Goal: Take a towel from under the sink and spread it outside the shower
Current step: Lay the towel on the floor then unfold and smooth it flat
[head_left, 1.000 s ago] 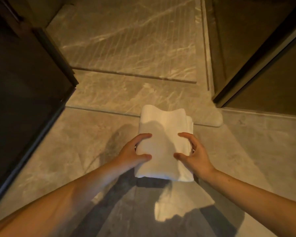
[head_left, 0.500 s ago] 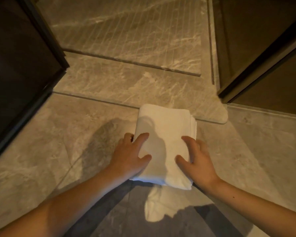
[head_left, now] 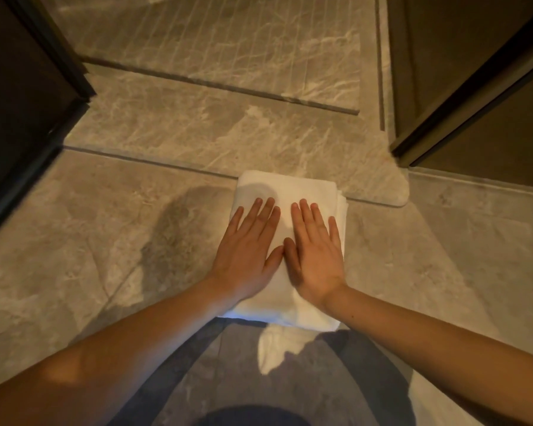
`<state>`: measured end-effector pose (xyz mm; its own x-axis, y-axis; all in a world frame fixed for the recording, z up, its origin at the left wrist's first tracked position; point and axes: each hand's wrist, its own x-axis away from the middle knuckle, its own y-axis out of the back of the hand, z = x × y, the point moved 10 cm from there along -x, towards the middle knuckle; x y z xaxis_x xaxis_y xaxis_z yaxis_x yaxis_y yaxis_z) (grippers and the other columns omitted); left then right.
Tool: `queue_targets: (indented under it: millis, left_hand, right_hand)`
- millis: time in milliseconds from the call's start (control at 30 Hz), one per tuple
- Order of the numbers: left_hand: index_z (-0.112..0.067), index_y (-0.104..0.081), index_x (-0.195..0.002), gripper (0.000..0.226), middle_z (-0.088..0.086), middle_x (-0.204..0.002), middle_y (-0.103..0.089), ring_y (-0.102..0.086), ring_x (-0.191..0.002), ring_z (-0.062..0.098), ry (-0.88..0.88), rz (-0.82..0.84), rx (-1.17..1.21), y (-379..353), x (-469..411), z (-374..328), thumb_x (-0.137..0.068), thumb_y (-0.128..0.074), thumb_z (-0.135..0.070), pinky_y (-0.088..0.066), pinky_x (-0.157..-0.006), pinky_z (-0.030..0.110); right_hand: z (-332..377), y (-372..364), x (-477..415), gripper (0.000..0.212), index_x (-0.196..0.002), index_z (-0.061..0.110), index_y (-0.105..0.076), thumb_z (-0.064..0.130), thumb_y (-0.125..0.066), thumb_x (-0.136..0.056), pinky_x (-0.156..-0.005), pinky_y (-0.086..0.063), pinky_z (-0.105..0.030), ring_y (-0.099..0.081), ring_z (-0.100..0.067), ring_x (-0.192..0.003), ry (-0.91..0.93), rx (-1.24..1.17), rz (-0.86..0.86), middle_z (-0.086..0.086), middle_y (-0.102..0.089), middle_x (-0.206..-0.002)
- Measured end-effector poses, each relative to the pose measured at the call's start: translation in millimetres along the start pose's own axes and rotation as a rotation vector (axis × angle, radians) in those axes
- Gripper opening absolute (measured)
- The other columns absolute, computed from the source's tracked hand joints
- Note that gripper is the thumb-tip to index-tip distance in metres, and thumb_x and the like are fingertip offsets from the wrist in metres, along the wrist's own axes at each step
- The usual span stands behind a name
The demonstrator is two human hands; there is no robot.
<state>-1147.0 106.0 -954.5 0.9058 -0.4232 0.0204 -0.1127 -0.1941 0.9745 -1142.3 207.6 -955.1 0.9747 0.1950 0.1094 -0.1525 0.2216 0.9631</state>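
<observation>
A white towel (head_left: 302,190), folded into a thick rectangle, lies on the grey marble floor just in front of the raised shower threshold (head_left: 290,139). My left hand (head_left: 250,249) lies flat on the towel's left half, palm down, fingers stretched out. My right hand (head_left: 316,252) lies flat on its right half the same way, and the two thumbs nearly touch. Neither hand grips the cloth. The towel's near edge is partly hidden under my wrists.
The grooved shower floor (head_left: 228,41) lies beyond the threshold. A dark glass door panel (head_left: 22,96) stands at the left. A dark door and frame (head_left: 474,96) stand at the right. Bare marble floor (head_left: 74,241) spreads to both sides of the towel.
The towel has come down onto the floor by the threshold. Both hands let go of its sides and now rest flat on top, close together.
</observation>
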Motion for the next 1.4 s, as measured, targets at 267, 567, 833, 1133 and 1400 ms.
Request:
queue_targets:
  millis: [267, 567, 833, 1133, 1400]
  left_hand:
    - [-0.009, -0.016, -0.153, 0.066, 0.011, -0.161, -0.013, -0.003, -0.149, 0.021, 0.01, 0.003, -0.023, -1.6, -0.4, 0.9, -0.099, -0.017, -0.048, -0.011, -0.12, 0.047]
    - [-0.01, -0.01, -0.154, 0.068, 0.009, -0.162, -0.005, 0.003, -0.149, 0.02, 0.021, 0.033, -0.042, -1.5, 0.7, 1.1, -0.098, -0.011, -0.05, -0.006, -0.121, 0.046]
    - [-0.013, -0.009, -0.154, 0.067, 0.007, -0.163, -0.002, 0.006, -0.149, 0.02, 0.0, 0.036, -0.008, 3.2, 3.2, -2.6, -0.098, -0.015, -0.049, -0.002, -0.121, 0.045]
    - [-0.024, -0.014, -0.154, 0.062, 0.002, -0.163, -0.002, 0.006, -0.149, 0.02, -0.123, 0.159, 0.039, 9.3, -3.4, -30.1, -0.098, -0.034, -0.044, 0.006, -0.12, 0.039]
    - [-0.026, -0.011, -0.155, 0.065, -0.002, -0.163, -0.005, 0.004, -0.149, 0.018, -0.242, 0.131, 0.026, -9.0, 13.6, -38.1, -0.095, -0.015, -0.053, 0.005, -0.12, 0.038]
  right_hand:
    - [0.1, -2.2, -1.3, 0.062, -0.157, 0.017, -0.004, 0.04, -0.016, -0.1, -0.122, 0.003, -0.043, 0.009, -0.017, -0.15, -0.003, -0.009, -0.003, 0.0, -0.001, -0.164]
    - [2.0, 2.0, -0.4, 0.063, -0.157, 0.017, -0.003, 0.041, -0.016, -0.1, -0.122, 0.005, -0.042, 0.008, -0.019, -0.15, 0.003, 0.0, -0.013, -0.002, -0.001, -0.164]
    - [-2.0, 9.2, 6.6, 0.059, -0.156, 0.018, -0.012, 0.039, -0.027, -0.103, -0.121, 0.004, -0.038, 0.001, -0.019, -0.151, 0.097, 0.004, 0.023, -0.004, -0.007, -0.164]
    - [-64.1, 42.1, 37.0, 0.058, -0.148, 0.022, -0.033, 0.037, -0.052, -0.095, -0.107, -0.031, -0.03, -0.04, -0.02, -0.135, -0.109, -0.31, -0.039, 0.0, -0.041, -0.15]
    - [-73.7, 36.0, 42.5, 0.06, -0.139, 0.02, -0.044, 0.032, -0.07, -0.086, -0.088, -0.048, -0.028, -0.059, -0.015, -0.104, -0.266, -0.628, -0.018, -0.001, -0.062, -0.127]
